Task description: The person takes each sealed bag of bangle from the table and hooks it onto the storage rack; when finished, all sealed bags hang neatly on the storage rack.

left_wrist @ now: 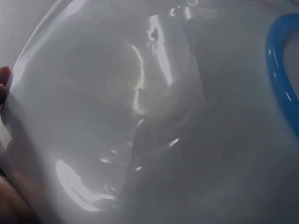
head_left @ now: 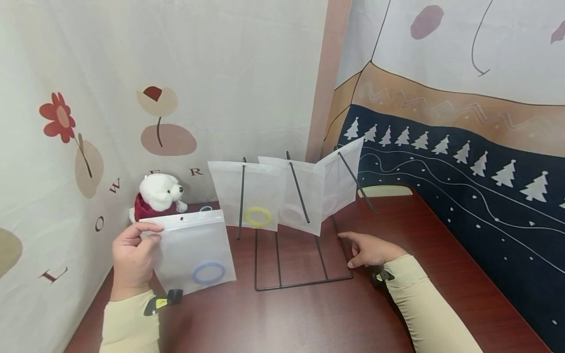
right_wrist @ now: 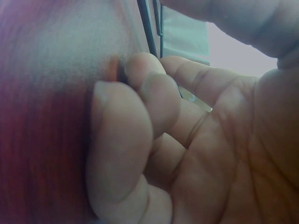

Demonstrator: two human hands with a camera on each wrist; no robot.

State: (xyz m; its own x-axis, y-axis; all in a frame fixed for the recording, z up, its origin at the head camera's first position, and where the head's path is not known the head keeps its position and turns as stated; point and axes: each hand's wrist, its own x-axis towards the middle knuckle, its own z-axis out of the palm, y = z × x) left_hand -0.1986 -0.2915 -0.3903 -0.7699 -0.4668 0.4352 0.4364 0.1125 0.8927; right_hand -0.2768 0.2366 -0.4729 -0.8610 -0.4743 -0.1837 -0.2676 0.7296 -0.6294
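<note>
At the left, my left hand [head_left: 134,255] pinches the top corner of a translucent zip bag [head_left: 185,250] between thumb and index finger. Inside the bag, low down, lies a blue ring [head_left: 209,273], also partly seen in the left wrist view as a glossy blue hoop [left_wrist: 275,65]. My right hand [head_left: 372,249] is at the right side of a black wire display rack [head_left: 304,284], thumb and index finger at its base bar. In the right wrist view the other fingers [right_wrist: 119,140] curl down against the table. The rack's slanting prongs carry three more bags, one with a yellow ring [head_left: 258,216].
A white plush bear [head_left: 161,191] in red sits behind the held bag, by the wall cloth. The middle bag [head_left: 291,196] and right bag [head_left: 344,181] each hold a pale ring. A pale flat piece [head_left: 386,191] lies at the table's [head_left: 282,323] far edge.
</note>
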